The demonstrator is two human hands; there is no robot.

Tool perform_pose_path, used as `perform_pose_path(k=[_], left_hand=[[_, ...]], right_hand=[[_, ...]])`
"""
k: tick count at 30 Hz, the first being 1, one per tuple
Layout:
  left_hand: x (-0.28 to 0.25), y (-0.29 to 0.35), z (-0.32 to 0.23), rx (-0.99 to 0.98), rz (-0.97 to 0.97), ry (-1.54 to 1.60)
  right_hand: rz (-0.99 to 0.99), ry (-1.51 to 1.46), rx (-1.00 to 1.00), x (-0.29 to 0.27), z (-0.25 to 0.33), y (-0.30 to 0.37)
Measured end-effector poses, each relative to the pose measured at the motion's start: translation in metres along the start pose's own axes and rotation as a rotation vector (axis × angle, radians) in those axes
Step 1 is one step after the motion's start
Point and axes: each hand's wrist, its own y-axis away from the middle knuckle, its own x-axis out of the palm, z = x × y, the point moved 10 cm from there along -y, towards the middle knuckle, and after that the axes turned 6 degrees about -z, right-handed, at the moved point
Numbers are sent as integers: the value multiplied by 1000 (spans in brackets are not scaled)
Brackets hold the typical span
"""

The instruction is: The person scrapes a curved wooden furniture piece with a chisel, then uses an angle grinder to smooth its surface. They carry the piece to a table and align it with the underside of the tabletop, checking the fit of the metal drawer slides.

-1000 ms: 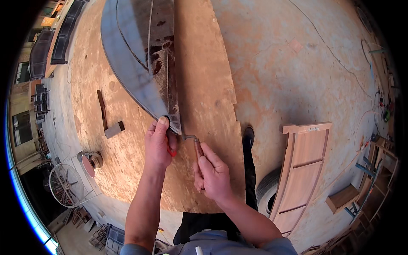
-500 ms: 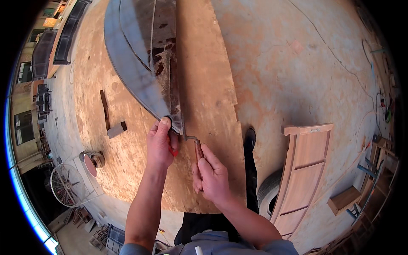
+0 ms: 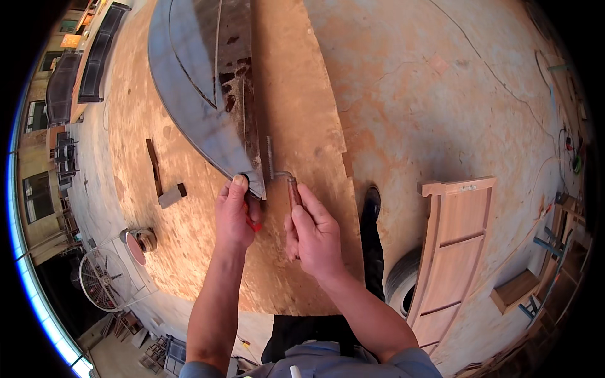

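Broad, blotchy plywood (image 3: 189,271) fills the middle of a cluttered workshop, and on it lies a long curved panel (image 3: 208,75), grey-blue on one side and dark with brown stains on the other, narrowing toward the person and running out of view at the top. It looks stiff and probably fairly heavy for its length, with a smooth face that could slide; the tapered tip and firm outer edge seem the best places to hold. There the left hand (image 3: 235,211) pinches it, thumb on top and fingers curled below, with something red (image 3: 255,225) showing beside them; whether the tip is raised, I cannot tell. Just right of the straight edge stands the rough rod (image 3: 270,157) of a cranked tool, apparently not touching; its wooden handle (image 3: 293,192), likely light and easy to turn, is closed in the right hand (image 3: 314,233). Farther left lie a dark strip (image 3: 153,165) and a grey block (image 3: 171,196), then a round tin (image 3: 145,239) and a caged fan (image 3: 105,279). Rightward, a pale wooden frame (image 3: 459,252) stands by a tyre (image 3: 402,277).
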Motion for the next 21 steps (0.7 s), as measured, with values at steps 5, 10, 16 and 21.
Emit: perform_pose_path(k=[5, 10, 16, 21], left_hand=[[1, -1, 1, -9, 53, 7], [-3, -2, 2, -5, 34, -18], [-1, -1, 2, -12, 19, -46], [2, -2, 0, -63, 25, 121]], right_hand=[[48, -195, 108, -17, -19, 23], [144, -268, 227, -19, -32, 17], [139, -374, 334, -23, -44, 20], [132, -325, 342, -25, -37, 21]])
